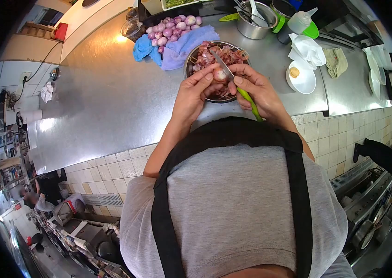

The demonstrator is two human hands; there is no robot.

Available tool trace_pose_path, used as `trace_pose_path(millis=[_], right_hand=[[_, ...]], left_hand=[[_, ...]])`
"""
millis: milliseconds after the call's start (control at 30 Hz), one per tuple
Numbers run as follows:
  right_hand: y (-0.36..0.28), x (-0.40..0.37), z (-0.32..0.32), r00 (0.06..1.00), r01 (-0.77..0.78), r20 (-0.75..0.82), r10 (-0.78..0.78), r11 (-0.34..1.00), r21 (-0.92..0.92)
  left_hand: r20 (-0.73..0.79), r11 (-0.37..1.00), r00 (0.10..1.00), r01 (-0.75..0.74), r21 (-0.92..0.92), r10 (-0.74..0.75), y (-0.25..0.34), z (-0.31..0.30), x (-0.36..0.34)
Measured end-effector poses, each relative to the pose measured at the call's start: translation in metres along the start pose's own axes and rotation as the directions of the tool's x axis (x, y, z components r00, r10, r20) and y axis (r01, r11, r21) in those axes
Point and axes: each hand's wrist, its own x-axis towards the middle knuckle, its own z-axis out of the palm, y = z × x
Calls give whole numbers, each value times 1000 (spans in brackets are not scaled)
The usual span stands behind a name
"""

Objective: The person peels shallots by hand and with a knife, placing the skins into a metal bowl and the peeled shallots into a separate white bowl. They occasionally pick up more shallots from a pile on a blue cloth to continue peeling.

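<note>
My left hand point(199, 85) grips a reddish onion point(220, 75) between thumb and fingers, over a metal bowl point(187, 69). Onion skins point(226, 54), dry and reddish, fill much of that bowl. In my right hand point(257, 90) is a small knife point(249, 98) with a green handle, its blade lying against the onion and pointing up and left. Beyond the bowl, a pile of peeled purple onions point(173, 28) rests beside a blue-purple cloth point(191, 45).
A white bowl point(301, 86) with a small tan item stands to the right, below a crumpled white bag point(308, 51). Behind are a steel pot point(253, 30) holding utensils and a squeeze bottle point(299, 22). A greenish cloth point(336, 63) lies farther right. Other people are in the background.
</note>
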Motion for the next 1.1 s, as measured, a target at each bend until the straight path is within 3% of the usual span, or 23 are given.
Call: trace_pose_path(millis=[33, 67, 167, 267, 300, 367, 500, 600, 700, 967, 1100], right_hand=[[1, -1, 1, 999, 31, -31, -34, 996, -87], [2, -1, 2, 996, 59, -59, -70, 983, -175], [8, 0, 1, 976, 147, -82, -201, 889, -433], [20, 4, 1, 951, 256, -10, -310, 803, -538], [22, 4, 2, 940, 296, 23, -340, 782, -549], [19, 2, 4, 979, 182, -2, -206, 870, -459], [12, 1, 2, 997, 73, 52, -60, 948, -308], [9, 2, -2, 996, -18, 85, 24, 997, -75], [10, 9, -16, 1000, 12, 17, -15, 989, 146], [9, 13, -22, 992, 46, -113, -59, 993, -113], [4, 6, -3, 995, 1, -97, -36, 941, -337]], left_hand=[[-9, 945, 985, -164, 284, 173, -8, -6, 3], [32, 785, 941, -300, 542, 337, -13, -10, 5], [-43, 927, 997, -47, 371, 68, 3, -5, -2], [25, 967, 979, 205, -152, -203, 13, 4, -6], [31, 954, 978, 206, -219, -205, 12, 5, -6], [45, 913, 977, 209, -349, -207, 10, 5, -3], [18, 910, 980, 193, -366, -200, 5, 3, -4], [47, 895, 983, 183, -406, -180, 2, -1, -1], [74, 898, 988, 153, -412, -135, 4, -6, 0], [62, 925, 991, 132, -355, -117, 7, -8, 0], [-52, 999, 998, -22, -32, 20, 6, 3, -3]])
